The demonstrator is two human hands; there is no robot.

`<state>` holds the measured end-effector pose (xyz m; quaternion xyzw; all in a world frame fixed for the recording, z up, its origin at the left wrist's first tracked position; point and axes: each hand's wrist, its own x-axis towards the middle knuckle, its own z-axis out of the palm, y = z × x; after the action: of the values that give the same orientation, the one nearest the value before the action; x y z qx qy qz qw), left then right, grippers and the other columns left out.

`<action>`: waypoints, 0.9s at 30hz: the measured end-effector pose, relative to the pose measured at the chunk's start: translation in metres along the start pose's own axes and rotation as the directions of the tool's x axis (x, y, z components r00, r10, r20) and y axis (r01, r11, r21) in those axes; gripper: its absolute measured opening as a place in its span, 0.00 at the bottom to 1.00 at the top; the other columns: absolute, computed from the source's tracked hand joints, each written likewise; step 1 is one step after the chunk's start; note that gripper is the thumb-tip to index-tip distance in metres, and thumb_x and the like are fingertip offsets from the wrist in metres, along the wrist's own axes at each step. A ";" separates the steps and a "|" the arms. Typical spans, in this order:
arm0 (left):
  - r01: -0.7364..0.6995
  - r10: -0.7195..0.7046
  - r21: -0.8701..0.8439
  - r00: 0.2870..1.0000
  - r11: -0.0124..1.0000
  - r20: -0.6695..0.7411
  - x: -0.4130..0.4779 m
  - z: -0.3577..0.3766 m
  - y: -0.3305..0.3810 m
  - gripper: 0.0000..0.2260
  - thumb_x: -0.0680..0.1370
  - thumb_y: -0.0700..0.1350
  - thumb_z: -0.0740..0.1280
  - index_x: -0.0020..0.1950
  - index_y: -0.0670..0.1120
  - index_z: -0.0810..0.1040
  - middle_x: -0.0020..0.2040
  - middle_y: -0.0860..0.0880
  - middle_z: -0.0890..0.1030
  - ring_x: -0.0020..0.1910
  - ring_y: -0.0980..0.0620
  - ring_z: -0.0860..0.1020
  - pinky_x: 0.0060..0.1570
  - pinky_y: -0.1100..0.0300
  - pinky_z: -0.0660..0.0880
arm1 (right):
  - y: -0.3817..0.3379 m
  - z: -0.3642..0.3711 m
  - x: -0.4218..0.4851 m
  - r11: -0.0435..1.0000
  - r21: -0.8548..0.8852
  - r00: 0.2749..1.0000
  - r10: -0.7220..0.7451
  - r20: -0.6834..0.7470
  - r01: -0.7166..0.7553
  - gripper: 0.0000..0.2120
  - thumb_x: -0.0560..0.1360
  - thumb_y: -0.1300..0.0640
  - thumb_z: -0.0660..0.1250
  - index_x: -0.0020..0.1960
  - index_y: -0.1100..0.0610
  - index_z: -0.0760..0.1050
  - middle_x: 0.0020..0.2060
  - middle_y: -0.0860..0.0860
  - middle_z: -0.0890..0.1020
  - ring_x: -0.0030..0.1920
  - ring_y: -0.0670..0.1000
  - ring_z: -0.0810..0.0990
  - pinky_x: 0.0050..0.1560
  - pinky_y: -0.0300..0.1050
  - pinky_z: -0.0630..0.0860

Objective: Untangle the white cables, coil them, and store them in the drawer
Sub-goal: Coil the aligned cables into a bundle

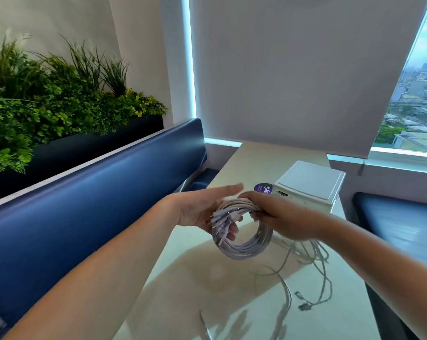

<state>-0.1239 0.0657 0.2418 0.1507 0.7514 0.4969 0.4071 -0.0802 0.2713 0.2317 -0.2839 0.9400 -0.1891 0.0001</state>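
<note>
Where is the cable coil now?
Centre of the head view, above the table: the cable coil hangs from the right hand, left hand flat against its plug ends, white box just behind.

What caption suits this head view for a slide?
Right hand grips a coil of white cables, left hand supporting it; loose cables lie on the table.

You can read just one bit of lettering: "ayG" in white on the round purple sticker (263,188) on the table (256,158), right of centre. Its finer print, and the small dark label (282,193) on the white box (310,180), are too blurred to read.
</note>
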 end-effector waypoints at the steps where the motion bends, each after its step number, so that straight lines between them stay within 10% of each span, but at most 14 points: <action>1: 0.016 -0.016 0.074 1.000 0.997 0.003 0.001 0.002 0.003 0.28 0.73 0.68 0.64 0.52 0.42 0.77 0.43 0.44 0.84 0.42 0.46 0.83 0.50 0.54 0.80 | -0.004 -0.004 0.001 0.999 -0.049 1.000 -0.019 0.016 0.019 0.11 0.80 0.60 0.57 0.61 0.50 0.69 0.47 0.48 0.78 0.45 0.48 0.75 0.48 0.45 0.71; 10: -0.154 0.169 0.218 0.984 0.964 -0.050 0.007 0.013 0.002 0.07 0.80 0.41 0.67 0.54 0.39 0.74 0.33 0.48 0.75 0.29 0.52 0.77 0.59 0.38 0.73 | 0.003 -0.016 0.009 1.000 0.009 0.997 0.013 0.070 -0.013 0.19 0.80 0.58 0.59 0.70 0.49 0.60 0.45 0.46 0.78 0.41 0.42 0.74 0.45 0.40 0.69; 14: -0.223 0.239 0.156 0.966 0.962 -0.096 0.005 0.019 -0.001 0.02 0.80 0.39 0.66 0.51 0.42 0.77 0.38 0.47 0.80 0.33 0.54 0.79 0.43 0.58 0.81 | 0.006 -0.016 0.012 0.998 0.067 0.997 0.006 0.075 -0.011 0.20 0.81 0.58 0.60 0.70 0.49 0.61 0.48 0.48 0.79 0.44 0.46 0.76 0.48 0.41 0.73; 27: -0.132 0.163 0.128 0.948 0.983 -0.272 0.008 0.022 0.001 0.21 0.75 0.62 0.67 0.36 0.45 0.72 0.26 0.52 0.68 0.24 0.53 0.65 0.38 0.58 0.73 | 0.011 -0.025 0.014 0.989 0.149 0.997 0.011 0.077 -0.023 0.14 0.74 0.46 0.69 0.58 0.45 0.74 0.52 0.41 0.80 0.53 0.45 0.78 0.57 0.45 0.74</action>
<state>-0.1118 0.0849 0.2351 0.1562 0.8141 0.5008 0.2491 -0.1006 0.2813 0.2525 -0.2821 0.9249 -0.2481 0.0589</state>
